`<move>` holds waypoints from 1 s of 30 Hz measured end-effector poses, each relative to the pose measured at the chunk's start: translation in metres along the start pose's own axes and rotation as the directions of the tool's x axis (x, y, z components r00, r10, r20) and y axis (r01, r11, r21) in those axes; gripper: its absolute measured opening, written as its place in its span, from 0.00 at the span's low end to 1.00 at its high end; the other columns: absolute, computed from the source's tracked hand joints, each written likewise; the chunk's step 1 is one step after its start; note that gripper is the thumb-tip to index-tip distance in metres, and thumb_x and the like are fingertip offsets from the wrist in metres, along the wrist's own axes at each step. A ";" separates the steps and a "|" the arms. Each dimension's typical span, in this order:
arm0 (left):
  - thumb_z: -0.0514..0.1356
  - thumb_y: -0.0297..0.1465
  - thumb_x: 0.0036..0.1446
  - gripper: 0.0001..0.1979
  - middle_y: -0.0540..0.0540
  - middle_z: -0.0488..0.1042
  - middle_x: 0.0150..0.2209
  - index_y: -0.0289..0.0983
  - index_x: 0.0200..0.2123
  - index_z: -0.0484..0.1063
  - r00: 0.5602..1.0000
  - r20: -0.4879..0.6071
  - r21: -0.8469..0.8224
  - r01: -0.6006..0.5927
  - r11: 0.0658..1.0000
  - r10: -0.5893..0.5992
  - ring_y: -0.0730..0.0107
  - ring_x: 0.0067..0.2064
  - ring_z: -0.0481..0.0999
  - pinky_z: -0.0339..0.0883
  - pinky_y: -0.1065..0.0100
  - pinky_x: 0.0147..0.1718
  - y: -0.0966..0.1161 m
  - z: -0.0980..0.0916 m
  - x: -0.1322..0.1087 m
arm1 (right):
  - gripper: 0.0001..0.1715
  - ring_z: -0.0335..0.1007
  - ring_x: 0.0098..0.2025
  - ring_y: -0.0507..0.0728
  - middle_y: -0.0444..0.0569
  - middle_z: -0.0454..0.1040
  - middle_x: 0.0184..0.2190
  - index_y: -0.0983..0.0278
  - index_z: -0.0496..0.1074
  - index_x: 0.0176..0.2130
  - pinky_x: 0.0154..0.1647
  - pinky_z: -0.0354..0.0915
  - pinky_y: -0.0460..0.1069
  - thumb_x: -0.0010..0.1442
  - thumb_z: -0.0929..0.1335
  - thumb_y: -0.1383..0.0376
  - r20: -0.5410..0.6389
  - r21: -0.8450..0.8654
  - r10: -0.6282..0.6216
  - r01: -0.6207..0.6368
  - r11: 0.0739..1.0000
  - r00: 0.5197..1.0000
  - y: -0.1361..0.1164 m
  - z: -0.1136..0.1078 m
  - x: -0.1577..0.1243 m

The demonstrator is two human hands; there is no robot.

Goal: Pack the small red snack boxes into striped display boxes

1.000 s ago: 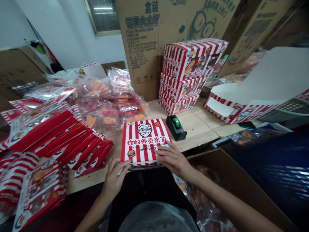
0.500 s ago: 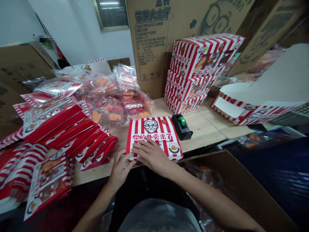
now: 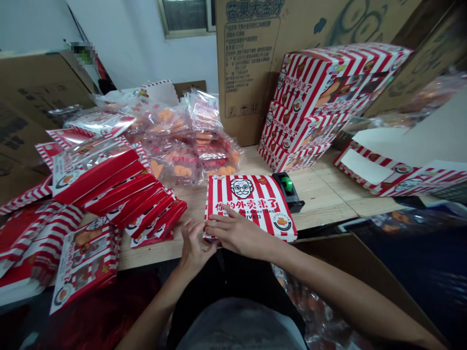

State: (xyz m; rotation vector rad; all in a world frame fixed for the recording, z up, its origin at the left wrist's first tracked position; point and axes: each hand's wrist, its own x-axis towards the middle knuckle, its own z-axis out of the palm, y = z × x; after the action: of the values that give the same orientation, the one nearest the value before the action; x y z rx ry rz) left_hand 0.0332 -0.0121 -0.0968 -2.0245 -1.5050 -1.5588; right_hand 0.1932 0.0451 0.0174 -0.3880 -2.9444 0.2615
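A red-and-white striped cardboard box [image 3: 255,193] lies closed on the wooden table before me, a bearded cartoon face on its lid. My right hand [image 3: 241,232] rests across the lid's near left part, fingers stretched out flat; its thumb is mostly hidden. At the near left corner, my left hand [image 3: 195,247] has bent fingers against the box's side, with the thumb toward the front edge. What lies under its fingertips is hidden. Just behind the box's right side stands a black tape dispenser [image 3: 292,197] with a green core, partly covered by the box.
Filled striped boxes [image 3: 310,92] are stacked at the back right. An open striped box [image 3: 379,170] lies farther right. Flat-folded red boxes [image 3: 120,187] pile up on the left, beside clear snack packets [image 3: 178,155]. A large carton [image 3: 251,73] stands behind.
The view has turned, so most things appear farther right. My left fingers have slid off the lid's edge to the corner. The box now overlaps the tape dispenser more.
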 end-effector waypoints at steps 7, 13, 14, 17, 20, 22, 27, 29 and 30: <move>0.59 0.31 0.54 0.18 0.42 0.63 0.46 0.39 0.47 0.59 0.977 0.137 -0.176 0.184 0.967 -0.161 0.63 0.48 0.66 0.65 0.59 0.45 0.003 -0.007 0.002 | 0.18 0.56 0.58 0.53 0.54 0.63 0.55 0.67 0.64 0.53 0.61 0.52 0.52 0.63 0.60 0.70 -0.007 0.164 -0.020 0.021 0.986 1.000 0.002 -0.010 -0.006; 0.60 0.29 0.53 0.20 0.42 0.65 0.46 0.38 0.47 0.58 0.986 0.096 -0.247 0.154 0.957 -0.134 0.64 0.49 0.67 0.66 0.60 0.45 0.003 -0.006 0.003 | 0.19 0.58 0.57 0.54 0.55 0.65 0.54 0.68 0.64 0.52 0.61 0.53 0.52 0.62 0.61 0.72 0.002 0.173 -0.030 0.030 0.984 1.000 0.003 -0.012 -0.003; 0.60 0.28 0.53 0.19 0.42 0.65 0.45 0.39 0.47 0.58 0.988 0.088 -0.233 0.141 0.962 -0.123 0.64 0.48 0.67 0.66 0.60 0.44 0.003 -0.006 0.003 | 0.18 0.58 0.57 0.54 0.55 0.65 0.54 0.69 0.64 0.52 0.60 0.53 0.52 0.61 0.61 0.72 -0.016 0.170 -0.022 0.025 0.985 1.000 0.003 -0.010 -0.003; 0.59 0.29 0.54 0.17 0.43 0.64 0.45 0.40 0.46 0.59 0.990 0.079 -0.200 0.129 0.971 -0.115 0.65 0.48 0.68 0.67 0.60 0.43 0.005 -0.006 0.004 | 0.17 0.59 0.56 0.54 0.54 0.65 0.53 0.69 0.65 0.51 0.60 0.54 0.53 0.61 0.61 0.72 -0.064 0.160 -0.006 0.016 0.987 0.998 0.000 -0.005 -0.003; 0.59 0.29 0.54 0.17 0.42 0.64 0.45 0.39 0.47 0.59 0.987 0.100 -0.202 0.141 0.969 -0.123 0.64 0.47 0.68 0.67 0.59 0.43 0.006 -0.007 0.005 | 0.16 0.61 0.55 0.53 0.53 0.67 0.52 0.68 0.65 0.50 0.59 0.56 0.51 0.61 0.61 0.72 -0.097 0.144 0.014 0.000 0.990 0.995 -0.003 -0.003 -0.005; 0.59 0.28 0.54 0.18 0.42 0.65 0.45 0.39 0.47 0.59 0.987 0.105 -0.204 0.145 0.968 -0.125 0.63 0.47 0.68 0.67 0.59 0.44 0.006 -0.008 0.005 | 0.14 0.62 0.54 0.53 0.52 0.68 0.51 0.68 0.66 0.48 0.57 0.57 0.51 0.62 0.61 0.71 -0.119 0.086 0.031 -0.021 0.996 0.992 -0.005 -0.003 -0.005; 0.57 0.28 0.55 0.17 0.41 0.64 0.46 0.38 0.48 0.58 0.988 0.103 -0.215 0.134 0.967 -0.113 0.64 0.49 0.67 0.67 0.60 0.45 0.007 -0.008 0.003 | 0.06 0.66 0.43 0.56 0.48 0.72 0.40 0.66 0.69 0.36 0.45 0.62 0.52 0.61 0.63 0.68 -0.137 -0.153 0.037 -0.059 0.986 0.990 -0.011 0.001 0.008; 0.57 0.28 0.55 0.17 0.41 0.63 0.46 0.38 0.49 0.57 0.988 0.106 -0.211 0.135 0.968 -0.114 0.64 0.49 0.66 0.67 0.60 0.45 0.008 -0.008 0.003 | 0.06 0.64 0.38 0.55 0.47 0.72 0.35 0.66 0.68 0.32 0.40 0.61 0.50 0.60 0.64 0.67 -0.138 -0.193 0.034 -0.061 0.979 0.990 -0.013 0.004 0.013; 0.56 0.28 0.55 0.17 0.40 0.63 0.46 0.38 0.49 0.57 0.988 0.107 -0.210 0.131 0.969 -0.110 0.64 0.49 0.66 0.66 0.59 0.45 0.008 -0.009 0.003 | 0.06 0.64 0.36 0.55 0.47 0.71 0.33 0.66 0.68 0.31 0.39 0.61 0.50 0.60 0.64 0.68 -0.149 -0.207 0.035 -0.066 0.976 0.988 -0.014 0.006 0.014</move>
State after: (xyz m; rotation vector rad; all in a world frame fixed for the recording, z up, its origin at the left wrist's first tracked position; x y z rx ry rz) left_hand 0.0338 -0.0198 -0.0878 -2.1886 -1.5812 -1.7676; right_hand 0.1748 0.0345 0.0161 -0.4880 -2.8283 -0.0736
